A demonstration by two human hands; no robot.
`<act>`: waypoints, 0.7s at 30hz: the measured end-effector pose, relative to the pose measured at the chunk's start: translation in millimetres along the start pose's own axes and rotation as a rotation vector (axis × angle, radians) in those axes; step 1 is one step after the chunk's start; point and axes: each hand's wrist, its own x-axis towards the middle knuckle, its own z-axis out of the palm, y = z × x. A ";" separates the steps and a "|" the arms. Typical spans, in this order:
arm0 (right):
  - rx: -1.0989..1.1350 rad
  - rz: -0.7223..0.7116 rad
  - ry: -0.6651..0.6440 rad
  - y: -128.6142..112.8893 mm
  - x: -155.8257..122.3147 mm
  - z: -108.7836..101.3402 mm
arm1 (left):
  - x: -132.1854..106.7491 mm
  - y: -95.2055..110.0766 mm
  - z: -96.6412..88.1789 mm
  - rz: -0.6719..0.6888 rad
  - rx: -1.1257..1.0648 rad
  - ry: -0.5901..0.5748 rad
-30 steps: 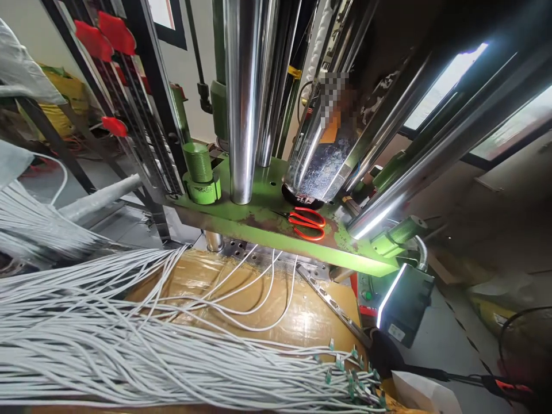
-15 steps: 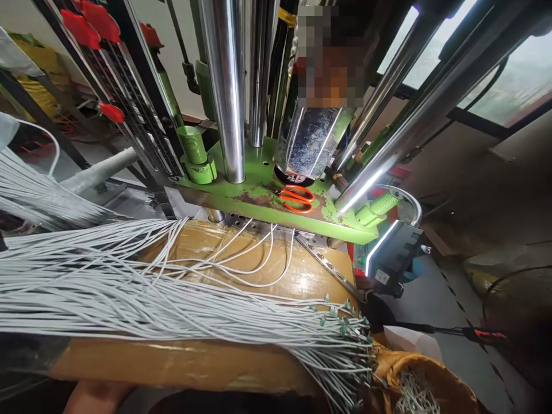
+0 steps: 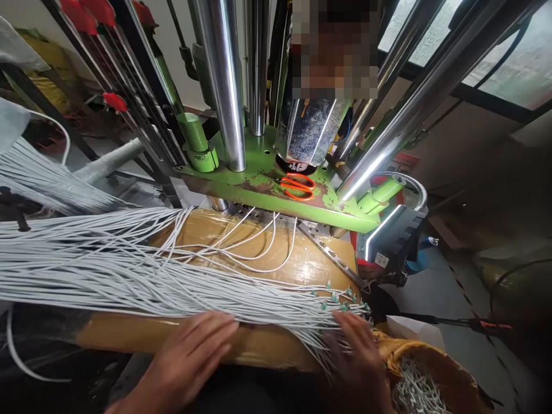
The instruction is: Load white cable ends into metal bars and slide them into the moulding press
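A thick bundle of white cables (image 3: 224, 299) lies across a brown taped board (image 3: 328, 261), with green-tipped ends (image 3: 334, 298) at the right. My left hand (image 3: 190, 351) rests its outstretched fingers on the bundle's near edge, grasping nothing that I can see. Over the cables close to the green tips is my right hand (image 3: 357, 345), slightly blurred, fingers extended; its thumb side is partly hidden in shadow. Several single cables (image 3: 282, 261) curve from the bundle to a perforated metal strip under the green machine plate (image 3: 241, 192).
Orange-handled scissors (image 3: 297, 185) lie on the green plate, between upright steel columns (image 3: 224, 86). A lit black box (image 3: 390, 244) stands at the right. At the lower right, an orange-brown lined container (image 3: 457, 374) holds small white pieces. More cables (image 3: 47, 178) hang at the left.
Both my hands have come up from below onto the cable bundle; before, only part of one showed under the board. The view has shifted slightly. The scissors stay put.
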 end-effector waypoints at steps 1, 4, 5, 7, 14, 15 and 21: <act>-0.040 -0.195 -0.068 -15.5 19.1 7.2 | 26.1 -1.4 0.7 0.056 0.062 -0.050; -0.077 -0.368 -0.278 -49.6 66.4 14.4 | 86.9 -7.6 0.9 0.210 0.039 -0.229; -0.064 -0.351 -0.342 -54.9 77.7 10.5 | 99.0 -9.1 -0.5 0.221 -0.021 -0.277; -0.041 -0.298 -0.450 -56.5 95.2 -2.6 | 114.1 -11.4 -5.1 0.156 -0.179 -0.362; -0.112 -0.310 -0.237 -23.2 124.7 -10.3 | 149.0 -25.8 -10.1 -0.444 -0.694 -0.696; -0.098 -0.316 -0.150 -23.1 122.7 -6.7 | 152.3 -28.1 -8.3 -0.463 -0.727 -0.692; 0.289 -0.171 -0.170 -56.8 88.8 11.8 | 151.6 -33.9 -1.8 -0.610 -0.887 -0.703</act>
